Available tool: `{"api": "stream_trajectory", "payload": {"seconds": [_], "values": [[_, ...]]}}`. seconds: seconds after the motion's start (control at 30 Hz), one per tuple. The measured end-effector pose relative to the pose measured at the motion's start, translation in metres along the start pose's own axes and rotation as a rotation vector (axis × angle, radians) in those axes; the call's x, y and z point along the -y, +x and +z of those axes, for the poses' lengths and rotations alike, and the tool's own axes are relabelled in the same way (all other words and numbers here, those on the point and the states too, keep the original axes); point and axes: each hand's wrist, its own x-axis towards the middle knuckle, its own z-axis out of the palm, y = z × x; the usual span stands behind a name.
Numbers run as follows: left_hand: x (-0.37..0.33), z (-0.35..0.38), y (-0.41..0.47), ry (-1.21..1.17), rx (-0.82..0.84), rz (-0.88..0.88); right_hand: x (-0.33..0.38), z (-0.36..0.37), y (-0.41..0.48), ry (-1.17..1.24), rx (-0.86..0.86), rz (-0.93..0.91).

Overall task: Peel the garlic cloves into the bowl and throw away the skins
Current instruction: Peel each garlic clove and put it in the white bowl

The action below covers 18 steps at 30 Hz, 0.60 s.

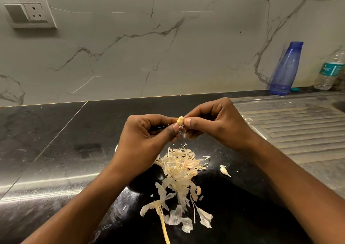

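Head view. A clove [180, 120] was pinched between the curled fingertips of the left hand [149, 133] and right hand [214, 124], above the counter [56, 131]. Skins [179, 169] were heaped beneath, and a second clove [225, 171] lay near them. A blue bottle [286, 70] and a clear bottle [329, 71] were set behind the drainboard [298, 128].

grey-veined marble wall [168, 47] with a socket plate [30, 12] on the left, glossy black counter [46, 141] below it, ribbed steel drainboard [298, 128] on the right, and a blue bottle [286, 70] and clear bottle [330, 70] against the wall.
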Motion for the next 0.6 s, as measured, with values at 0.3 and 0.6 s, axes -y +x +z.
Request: {"api": "stream_trajectory", "payload": {"seconds": [0.3,0.6], "values": [[0.0008,0.0007,-0.0006,0.098,0.008,0.017,-0.0027,0.0007,0.0008,-0.033,0.010,-0.017],[-0.0001,0.0001,0.0000,-0.044,0.037,-0.032,-0.0027,0.0008,0.0008,-0.034,-0.004,-0.042]]}}
